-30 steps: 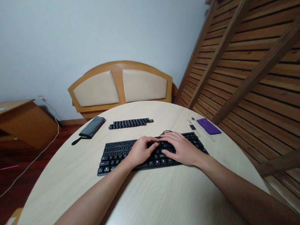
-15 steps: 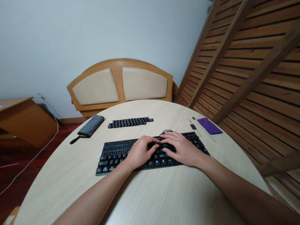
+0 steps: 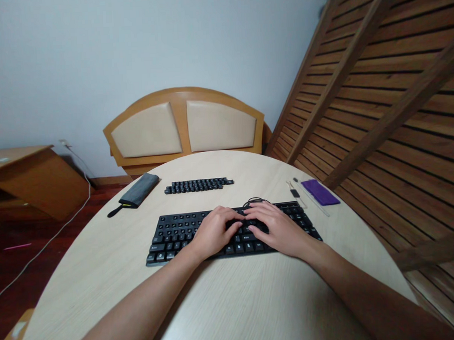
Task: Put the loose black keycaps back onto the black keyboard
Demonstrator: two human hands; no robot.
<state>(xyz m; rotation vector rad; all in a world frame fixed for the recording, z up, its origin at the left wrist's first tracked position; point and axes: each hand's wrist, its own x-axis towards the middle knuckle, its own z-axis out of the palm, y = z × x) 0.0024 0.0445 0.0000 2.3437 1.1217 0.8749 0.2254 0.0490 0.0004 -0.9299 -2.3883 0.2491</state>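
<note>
A black keyboard (image 3: 212,226) lies flat on the round table, and both my hands rest over its middle. My left hand (image 3: 214,233) is curled, its index finger and thumb tips close together on the keys. What they pinch, if anything, is hidden. From the other side my right hand (image 3: 278,230) reaches in with its fingers stretched out and its thumb apart, the fingertips meeting those of the left. The upper left rows show bare key sockets without caps. Loose black keycaps (image 3: 197,185) sit in rows behind the keyboard.
The pale round table (image 3: 232,300) carries a grey pouch (image 3: 140,190) at the left. At the right are a purple cloth pouch (image 3: 320,192), a small wire tool with a black handle (image 3: 294,192) and a thin brush (image 3: 311,194). Behind stands a padded headboard (image 3: 183,122).
My hands have stayed at the same spot on the keyboard, with slight finger movement; the right index finger now lies closer to the left fingertips. The whole view has shifted slightly.
</note>
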